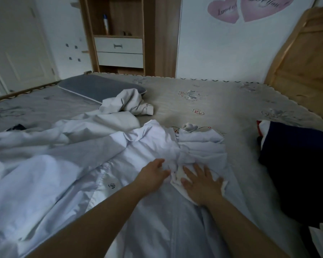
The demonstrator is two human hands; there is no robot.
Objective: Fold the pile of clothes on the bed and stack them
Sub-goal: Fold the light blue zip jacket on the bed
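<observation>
The right hand (201, 180) is lying flat with fingers spread, pressing down on the bunched top of a white garment (157, 211). The left hand (153, 174) is reaching in just beside it, fingers loosely extended and touching the crumpled cloth, though whether they are pinching a fold is unclear. The garment's long axis is running from the hands back toward the person, so both hands are working at its far end, with the right planted more squarely. Another crumpled white piece (128, 104) is waiting farther up the bed (231, 101), and dark folded clothes (296, 164) are sitting to the right.
</observation>
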